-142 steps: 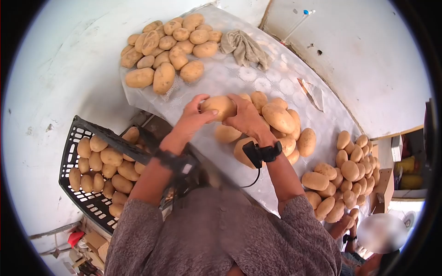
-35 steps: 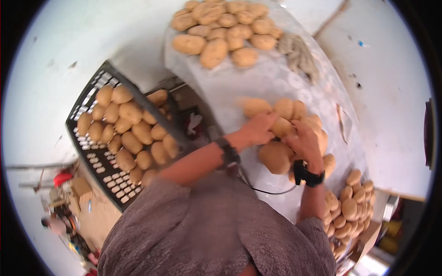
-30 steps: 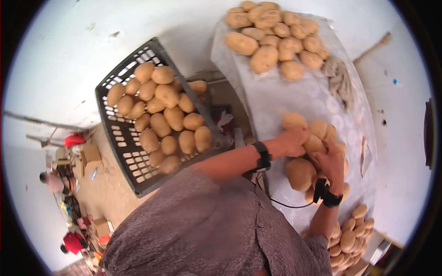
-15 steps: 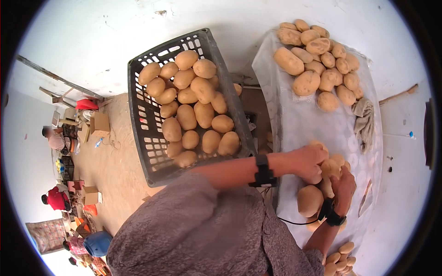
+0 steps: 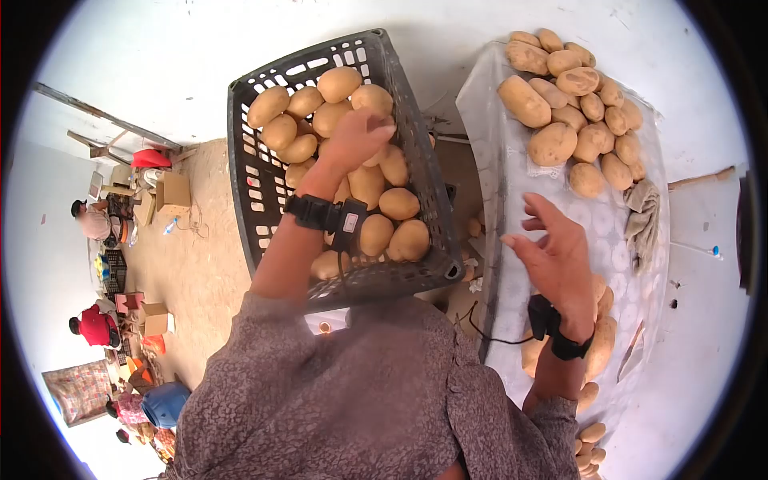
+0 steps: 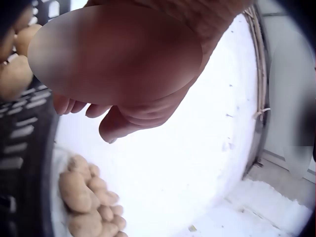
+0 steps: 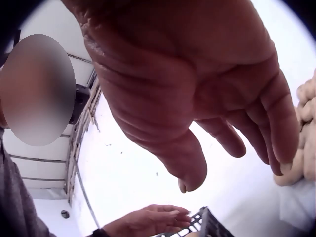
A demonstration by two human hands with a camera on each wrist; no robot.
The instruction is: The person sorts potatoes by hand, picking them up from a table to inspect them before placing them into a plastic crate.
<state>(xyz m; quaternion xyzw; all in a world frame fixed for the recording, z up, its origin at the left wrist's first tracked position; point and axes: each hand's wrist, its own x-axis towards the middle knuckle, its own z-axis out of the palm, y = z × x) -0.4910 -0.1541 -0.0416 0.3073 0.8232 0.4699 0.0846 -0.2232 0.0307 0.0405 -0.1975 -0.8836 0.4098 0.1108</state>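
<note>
My left hand point(image 5: 358, 142) hovers above potatoes point(image 5: 398, 203) in a black slatted plastic crate point(image 5: 234, 160). Its fingers look extended in the right wrist view, where that hand point(image 7: 148, 220) appears beyond the crate's corner; nothing shows in its grasp. Part of the palm is blurred in the left wrist view. Over the cloth-covered table point(image 5: 500, 264), my right hand point(image 5: 556, 260) is raised with thumb and fingers apart, holding nothing. Several large potatoes point(image 5: 604, 344) lie beneath and behind that wrist, partly hidden by it.
A heap of potatoes point(image 5: 552, 144) sits at the table's far end, beside a crumpled rag point(image 5: 642, 216). More potatoes point(image 5: 590, 448) lie near the bottom right. A cable hangs near the table edge. People, cardboard boxes point(image 5: 172, 194) and a blue barrel point(image 5: 166, 404) are at left.
The view has turned left toward the crate. My left hand has left the table potatoes and swung over the crate. My right hand has lifted off the pile and spread its fingers.
</note>
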